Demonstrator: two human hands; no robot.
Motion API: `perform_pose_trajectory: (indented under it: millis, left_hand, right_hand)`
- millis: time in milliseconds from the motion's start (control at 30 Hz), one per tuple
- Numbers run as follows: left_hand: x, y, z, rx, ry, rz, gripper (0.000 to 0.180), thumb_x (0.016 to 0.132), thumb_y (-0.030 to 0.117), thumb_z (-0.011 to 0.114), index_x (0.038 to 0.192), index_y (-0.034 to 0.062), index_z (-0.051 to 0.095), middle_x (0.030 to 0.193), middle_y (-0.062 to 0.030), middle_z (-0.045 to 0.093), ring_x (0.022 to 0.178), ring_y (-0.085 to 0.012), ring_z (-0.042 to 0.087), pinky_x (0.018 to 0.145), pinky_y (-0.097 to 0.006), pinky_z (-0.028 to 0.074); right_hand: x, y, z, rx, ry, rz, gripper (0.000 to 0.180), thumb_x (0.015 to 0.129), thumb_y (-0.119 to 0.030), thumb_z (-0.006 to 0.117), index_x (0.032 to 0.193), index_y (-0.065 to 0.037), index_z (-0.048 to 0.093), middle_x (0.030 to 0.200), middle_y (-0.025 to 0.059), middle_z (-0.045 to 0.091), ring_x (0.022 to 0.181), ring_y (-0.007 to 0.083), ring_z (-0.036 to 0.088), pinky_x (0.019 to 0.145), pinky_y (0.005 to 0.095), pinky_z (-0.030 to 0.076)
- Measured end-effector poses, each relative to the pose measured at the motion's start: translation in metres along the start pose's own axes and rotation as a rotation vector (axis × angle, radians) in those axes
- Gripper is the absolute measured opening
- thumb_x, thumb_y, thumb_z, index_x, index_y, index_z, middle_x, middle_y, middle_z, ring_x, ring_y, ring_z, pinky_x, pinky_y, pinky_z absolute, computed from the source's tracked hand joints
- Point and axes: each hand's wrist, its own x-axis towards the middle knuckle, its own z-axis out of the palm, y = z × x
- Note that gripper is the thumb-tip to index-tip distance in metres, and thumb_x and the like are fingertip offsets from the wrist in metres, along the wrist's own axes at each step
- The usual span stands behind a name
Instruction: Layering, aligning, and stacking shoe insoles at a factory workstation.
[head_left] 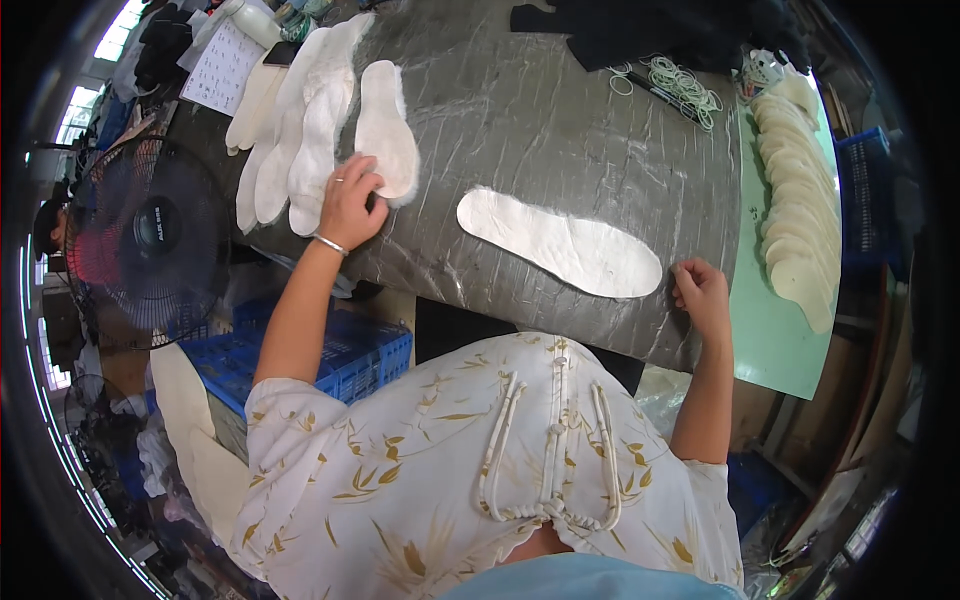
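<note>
My left hand reaches to the lower end of a cream insole with a fluffy edge. Its fingers rest on that end, with the thumb apart from them. In the middle of the table lies a white insole, flat and slanting down to the right, touched by neither hand. Just beyond its right end, my right hand is at the table with its fingers curled together; whatever may be between them is hidden. Beside my left hand, several long white fleecy insoles overlap in a row.
Dark sheeting covers the table. On a green board at the right, several cream insoles lie fanned out. Black cloth and tangled cord are at the back. A fan and blue crates stand left.
</note>
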Motion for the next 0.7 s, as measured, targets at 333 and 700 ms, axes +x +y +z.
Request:
perform_pose_trajectory:
  millis: [333,700]
  left_hand:
    - [-0.070,-0.004,-0.061,0.106,0.360,-0.507,0.044,0.079,0.003,0.055,0.123,-0.0014,0.053,0.123,-0.0214,0.057,0.117,-0.0364,0.053,0.100,-0.042,0.041]
    - [-0.128,0.110,-0.037,-0.197,0.318,-0.531,0.032,0.081,0.002,0.061,0.112,0.0021,0.060,0.120,-0.0174,0.059,0.113,-0.0341,0.056,0.099,-0.040,0.043]
  right_hand:
    - [-0.011,-0.001,0.001,0.121,-0.010,0.016,0.033,0.095,-0.029,0.056,0.095,0.002,0.070,0.067,0.0034,0.062,0.057,0.0089,0.057,0.050,0.0233,0.045]
    - [-0.009,-0.025,0.025,0.079,-0.114,0.087,0.026,0.089,-0.024,0.064,0.085,0.001,0.069,0.069,0.0028,0.065,0.057,0.0080,0.058,0.052,0.0222,0.047]
